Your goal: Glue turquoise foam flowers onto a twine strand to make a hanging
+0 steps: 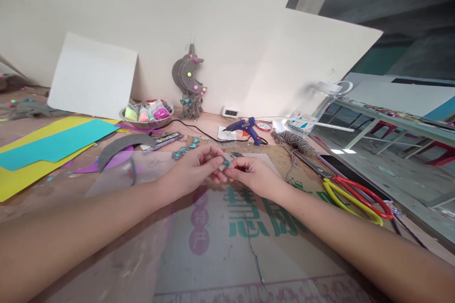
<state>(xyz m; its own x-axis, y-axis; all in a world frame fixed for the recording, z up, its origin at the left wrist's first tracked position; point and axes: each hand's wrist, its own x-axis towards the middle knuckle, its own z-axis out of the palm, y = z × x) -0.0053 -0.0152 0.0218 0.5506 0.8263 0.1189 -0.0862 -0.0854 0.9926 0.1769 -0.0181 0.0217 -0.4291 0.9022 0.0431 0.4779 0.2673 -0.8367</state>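
Observation:
Both hands meet over the printed board (213, 265) at the middle of the table. My left hand (199, 166) pinches a small teal and grey piece (226, 163) between thumb and fingers. The fingertips of my right hand (249, 174) close on the other side of the same piece. Its exact shape is partly hidden by the fingers. A grey strand (253, 251) lies on the board below the hands. Several teal and grey pieces (182, 151) lie just behind my left hand.
Behind are a blue glue gun (245, 127), a bowl of coloured clay packs (145, 122) and a hanging moon ornament (190, 75). Scissors (355, 194), a phone (351, 175) and grey yarn (295, 142) lie right; teal sheets (57, 144) lie left. A clear jug (313, 106) stands back right.

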